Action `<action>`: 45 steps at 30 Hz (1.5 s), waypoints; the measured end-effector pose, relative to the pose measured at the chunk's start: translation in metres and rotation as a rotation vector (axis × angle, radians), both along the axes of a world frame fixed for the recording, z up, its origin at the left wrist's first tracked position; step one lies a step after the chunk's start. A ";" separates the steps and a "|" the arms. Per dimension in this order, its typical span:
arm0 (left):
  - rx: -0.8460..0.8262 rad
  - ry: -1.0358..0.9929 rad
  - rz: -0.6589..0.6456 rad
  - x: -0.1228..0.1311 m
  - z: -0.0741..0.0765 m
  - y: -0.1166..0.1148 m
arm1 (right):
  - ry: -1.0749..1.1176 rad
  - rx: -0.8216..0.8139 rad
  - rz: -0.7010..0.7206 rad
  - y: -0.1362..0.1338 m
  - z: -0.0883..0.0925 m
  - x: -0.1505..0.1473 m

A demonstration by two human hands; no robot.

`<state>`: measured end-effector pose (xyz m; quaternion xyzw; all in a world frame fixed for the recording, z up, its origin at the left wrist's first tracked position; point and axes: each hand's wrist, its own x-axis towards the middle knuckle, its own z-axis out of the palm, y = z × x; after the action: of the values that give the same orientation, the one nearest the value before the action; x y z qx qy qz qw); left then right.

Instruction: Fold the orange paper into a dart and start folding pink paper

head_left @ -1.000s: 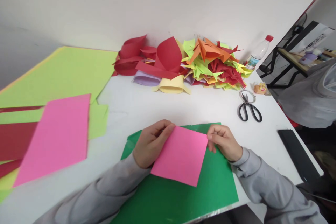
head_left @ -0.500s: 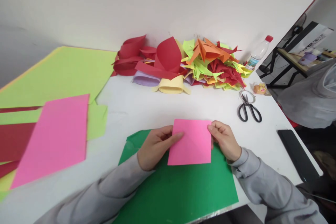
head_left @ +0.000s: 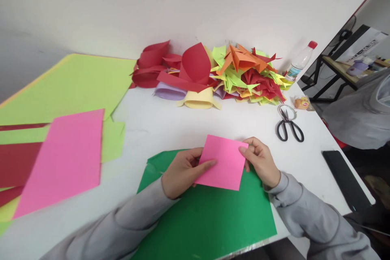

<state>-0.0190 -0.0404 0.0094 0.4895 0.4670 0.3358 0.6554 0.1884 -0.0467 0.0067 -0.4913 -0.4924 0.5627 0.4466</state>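
A square of pink paper (head_left: 225, 164) is held between my two hands, turned slightly clockwise. My left hand (head_left: 184, 170) pinches its left edge, thumb on top and fingers hidden underneath. At the upper right corner, my right hand (head_left: 260, 160) grips the sheet between thumb and fingers. Beneath the paper and both hands lies a green board (head_left: 213, 223), its far left corner looking bent or folded.
Large pink sheet (head_left: 67, 158) and lime sheets (head_left: 76, 85) lie left. Along the wall are rolled red paper shapes (head_left: 195, 65) and a folded-paper pile (head_left: 243, 73). Right: scissors (head_left: 289, 126), a bottle (head_left: 300, 63), a wrapped snack (head_left: 302, 103), a black slab (head_left: 345, 178).
The pink paper has turned a little clockwise, from nearly square-on to tilted. My left thumb reaches slightly further over it; both hands keep hold.
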 end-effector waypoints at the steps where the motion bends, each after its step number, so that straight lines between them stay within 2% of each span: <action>1: 0.001 -0.008 0.010 0.000 0.000 0.001 | -0.009 -0.002 -0.004 0.000 0.000 0.001; 6: 0.005 0.040 0.172 -0.003 0.002 0.007 | -0.033 0.018 -0.092 0.003 0.001 0.004; 10: 0.043 0.065 0.294 -0.005 0.003 0.010 | -0.021 0.026 -0.110 0.005 0.000 0.006; 16: 0.091 0.067 0.316 -0.005 0.002 0.010 | -0.042 0.065 -0.155 0.006 0.001 0.008; 20: 0.114 0.083 0.295 -0.007 -0.004 0.013 | -0.044 0.060 -0.125 0.006 0.000 0.009; 22: 0.213 0.154 0.334 -0.009 -0.008 0.014 | -0.081 0.062 -0.103 0.005 -0.002 0.009; 24: 0.405 0.293 0.372 -0.011 -0.012 0.014 | -0.152 0.078 -0.101 0.003 -0.004 0.009; 26: 0.634 0.418 0.325 -0.012 -0.015 0.013 | -0.246 0.126 -0.097 -0.001 -0.005 0.008; 28: 0.818 0.462 0.148 -0.013 -0.020 0.009 | -0.361 0.211 -0.064 -0.006 -0.005 0.006; 31: 0.998 0.442 -0.095 -0.011 -0.029 0.003 | -0.479 0.354 0.064 -0.013 -0.002 0.004; 33: 1.066 0.465 -0.149 -0.010 -0.035 0.000 | -0.460 0.406 0.202 -0.015 0.000 0.005; 36: 1.102 0.516 -0.172 -0.008 -0.042 -0.001 | -0.373 0.386 0.322 -0.011 0.000 0.008; 41: 1.069 0.477 -0.174 -0.009 -0.043 0.002 | -0.268 0.242 0.192 0.003 -0.007 0.017; 45: 1.002 0.419 -0.180 -0.011 -0.040 0.005 | -0.234 0.180 0.183 0.009 -0.009 0.020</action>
<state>-0.0304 -0.0359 -0.0305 0.8360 0.3266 0.3551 0.2614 0.2088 -0.0377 -0.0025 -0.4646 -0.6321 0.4935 0.3755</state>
